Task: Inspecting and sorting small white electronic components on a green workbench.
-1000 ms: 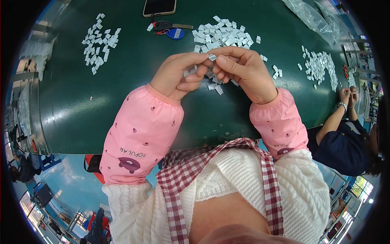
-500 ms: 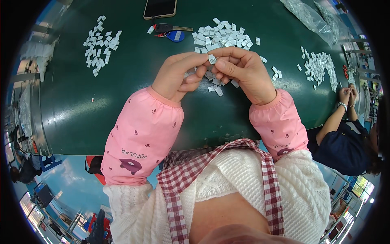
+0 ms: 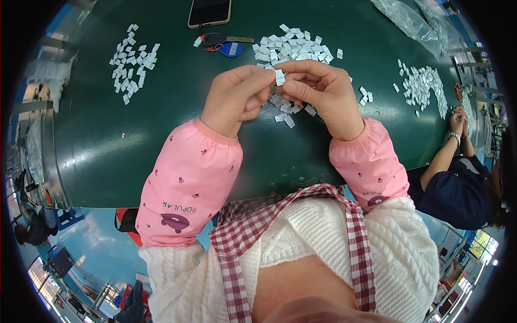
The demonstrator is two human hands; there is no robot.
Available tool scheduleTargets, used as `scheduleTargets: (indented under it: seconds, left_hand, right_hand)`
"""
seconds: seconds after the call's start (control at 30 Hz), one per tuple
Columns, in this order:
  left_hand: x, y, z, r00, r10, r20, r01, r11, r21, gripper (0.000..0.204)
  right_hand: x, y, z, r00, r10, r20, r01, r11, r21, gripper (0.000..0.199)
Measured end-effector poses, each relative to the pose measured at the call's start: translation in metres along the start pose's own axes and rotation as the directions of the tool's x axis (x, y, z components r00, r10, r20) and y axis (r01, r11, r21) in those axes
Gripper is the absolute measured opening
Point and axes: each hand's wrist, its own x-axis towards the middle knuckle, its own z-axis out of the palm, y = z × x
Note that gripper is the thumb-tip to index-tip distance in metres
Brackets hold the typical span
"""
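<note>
A small white slotted plastic connector (image 3: 280, 77) is pinched between my two hands above the table. My left hand (image 3: 235, 99) grips its left side with thumb and forefinger. On its right side are the thumb and forefinger of my right hand (image 3: 331, 97), the other fingers curled behind. A loose heap of the same white connectors (image 3: 293, 47) lies behind and beneath my hands, partly hidden by them. Another scattered group of connectors (image 3: 129, 67) sits on the left of the green table (image 3: 177, 86).
At the back lie a phone (image 3: 210, 13), a key (image 3: 237, 39) and a blue fob (image 3: 231, 50). Farther right are another connector pile (image 3: 423, 89) and clear plastic bags (image 3: 409, 24). A co-worker's hands (image 3: 458, 121) work at the right edge.
Both hands keep hold of the connector, which has turned slightly so its slotted face shows more. The fingers of my left hand have drawn in a little.
</note>
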Motion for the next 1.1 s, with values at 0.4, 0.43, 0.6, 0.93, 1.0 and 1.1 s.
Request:
scheduleTargets:
  seconds: [0.4,0.43,0.6,0.93,1.0,1.1]
  left_hand:
    - [-0.0011,-0.0013,0.0009,0.999,0.024,-0.021,-0.023,0.999,0.037,0.016]
    - [-0.0007,-0.0020,0.0001,0.999,0.027,-0.021,-0.027,0.999,0.043,0.016]
    - [-0.0004,-0.0030,0.0004,0.999,0.041,-0.021,-0.040,0.998,0.054,0.016]
    - [0.0001,-0.0029,-0.0005,1.000,0.007,-0.013,-0.007,1.000,0.027,0.016]
    - [-0.0001,-0.0027,-0.0006,1.000,0.002,-0.013,-0.002,1.000,0.026,0.016]
    - [0.0004,-0.0034,-0.0007,1.000,0.000,-0.011,0.000,1.000,0.021,0.016]
  right_hand:
    - [-0.0008,0.0014,0.0001,0.999,-0.042,-0.005,0.042,0.999,-0.020,0.027]
    - [-0.0004,0.0020,-0.0002,0.999,-0.038,-0.004,0.038,0.999,-0.022,0.026]
    - [0.0000,0.0027,0.0000,1.000,-0.019,-0.010,0.019,1.000,-0.022,0.025]
    - [-0.0009,0.0007,0.0007,1.000,0.004,-0.014,-0.004,1.000,-0.009,0.024]
    - [-0.0009,0.0004,0.0011,1.000,0.003,-0.012,-0.003,1.000,-0.009,0.024]
    - [-0.0011,0.0000,0.0004,1.000,0.019,-0.016,-0.020,1.000,-0.002,0.024]
